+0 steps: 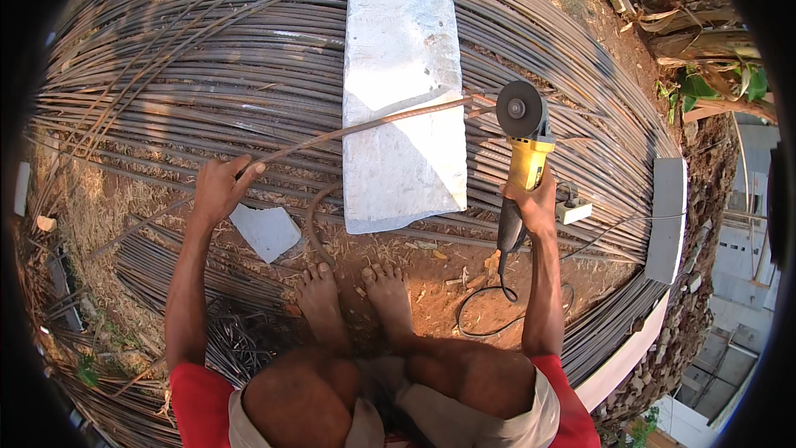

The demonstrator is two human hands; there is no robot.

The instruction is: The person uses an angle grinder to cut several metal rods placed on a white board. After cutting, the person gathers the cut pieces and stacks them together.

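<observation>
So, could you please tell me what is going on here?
A crouching person grips a long metal rod in the left hand; the rod lies across a pale slab. The right hand holds a yellow and black angle grinder, its disc raised beyond the slab's right edge, near the rod's right end. Many more rods lie spread beneath the slab.

We're up on the head, one wide fisheye looking steeply down! Knees (298,402) loom near, left hand (222,187) and right hand (535,197) sit mid-view, metal rods (265,50) stretch far.
</observation>
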